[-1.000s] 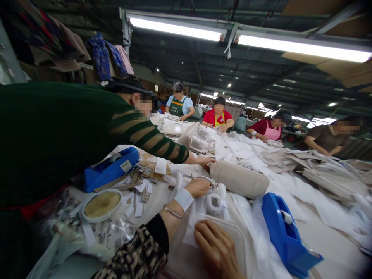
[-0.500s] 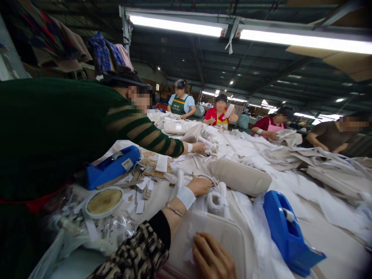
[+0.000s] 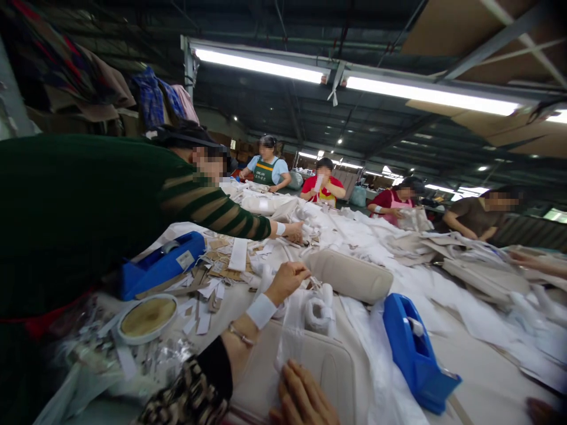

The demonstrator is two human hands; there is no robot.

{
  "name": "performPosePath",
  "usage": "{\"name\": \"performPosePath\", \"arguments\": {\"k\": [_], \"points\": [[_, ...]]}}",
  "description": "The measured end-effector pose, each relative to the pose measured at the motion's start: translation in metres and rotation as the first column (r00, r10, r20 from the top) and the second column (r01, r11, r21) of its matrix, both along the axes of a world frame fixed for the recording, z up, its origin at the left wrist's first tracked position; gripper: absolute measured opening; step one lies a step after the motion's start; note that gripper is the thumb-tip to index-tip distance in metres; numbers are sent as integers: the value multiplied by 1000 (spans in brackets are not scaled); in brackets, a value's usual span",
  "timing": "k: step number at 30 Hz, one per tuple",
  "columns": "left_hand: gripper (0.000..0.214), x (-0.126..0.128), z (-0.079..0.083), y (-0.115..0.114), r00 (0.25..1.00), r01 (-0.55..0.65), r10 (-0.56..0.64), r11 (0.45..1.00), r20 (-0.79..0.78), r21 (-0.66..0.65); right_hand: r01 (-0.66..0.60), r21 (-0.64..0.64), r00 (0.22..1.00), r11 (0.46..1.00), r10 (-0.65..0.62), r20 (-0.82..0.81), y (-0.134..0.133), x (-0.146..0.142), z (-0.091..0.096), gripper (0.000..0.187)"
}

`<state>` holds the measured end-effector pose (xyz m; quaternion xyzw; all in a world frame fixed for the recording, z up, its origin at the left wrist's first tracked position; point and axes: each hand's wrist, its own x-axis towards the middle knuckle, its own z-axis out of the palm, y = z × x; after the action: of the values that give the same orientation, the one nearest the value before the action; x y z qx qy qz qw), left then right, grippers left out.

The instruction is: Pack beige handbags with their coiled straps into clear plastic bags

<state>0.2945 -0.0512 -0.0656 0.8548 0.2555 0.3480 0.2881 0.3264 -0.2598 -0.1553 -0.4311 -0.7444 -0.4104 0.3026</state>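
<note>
My left hand [image 3: 286,282], with a white wrap on its wrist, is raised over the top of a beige bag [image 3: 325,360]. Its thumb and fingers are pinched together beside a small shiny metal piece; what they hold is too small to make out. Below the pinch sits a white-wrapped roll-like handle [image 3: 319,313]. My right hand [image 3: 305,395] lies on the bag's front, fingers stretched out over a strip of clear film [image 3: 291,339]. A second beige bag [image 3: 349,274] lies just behind.
Blue tape dispensers stand at right [image 3: 414,354] and left [image 3: 163,265]. A tape roll [image 3: 148,319], paper tags [image 3: 208,295] and plastic bags lie at left. A co-worker's striped sleeve [image 3: 217,209] reaches across from the left. Other people work along the far side, among white wrapping [image 3: 354,236].
My left hand has lifted slightly from the bag's top, its fingers now pinched. My right hand stays on the bag's front. The view has shifted a little to the right.
</note>
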Motion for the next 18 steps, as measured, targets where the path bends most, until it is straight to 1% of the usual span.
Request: {"name": "performPosePath", "arguments": {"k": [1, 3, 5, 6, 8, 10, 12, 14, 16, 18], "points": [[25, -13, 0, -11, 1000, 27, -27, 1000, 15, 15, -3, -2, 1000, 1000, 3, 1, -1, 1, 1, 38], [19, -44, -10, -38, 992, 120, -122, 991, 20, 61, -6, -24, 1000, 1000, 6, 1, -5, 2, 0, 30], [23, -75, -28, -63, 962, 271, -271, 950, -19, 157, -3, -60, 1000, 998, 2, -20, -9, 1, -2, 24], [27, -88, -37, -74, 946, 325, -320, 924, -56, 201, -4, -91, 999, 996, 0, -47, -11, -1, -3, 22], [37, -108, -54, -90, 923, 385, -365, 884, -124, 264, -22, -201, 990, 979, -7, -140, -16, -2, -1, 23], [41, -118, -63, -96, 915, 402, -367, 864, -168, 303, -86, -344, 964, 935, -9, -265, -20, -1, 7, 26], [38, -121, -66, -98, 909, 414, -363, 848, -206, 331, -198, -466, 921, 862, 2, -389, -25, 4, 18, 25], [35, -120, -65, -97, 906, 418, -352, 834, -236, 360, -288, -544, 885, 788, 2, -465, -33, 10, 28, 24], [36, -120, -64, -96, 901, 425, -342, 820, -268, 382, -302, -600, 894, 741, 0, -449, -45, 14, 34, 30], [36, -121, -64, -96, 897, 430, -334, 808, -289, 402, -245, -644, 936, 724, 3, -353, -61, 15, 32, 48]]}}
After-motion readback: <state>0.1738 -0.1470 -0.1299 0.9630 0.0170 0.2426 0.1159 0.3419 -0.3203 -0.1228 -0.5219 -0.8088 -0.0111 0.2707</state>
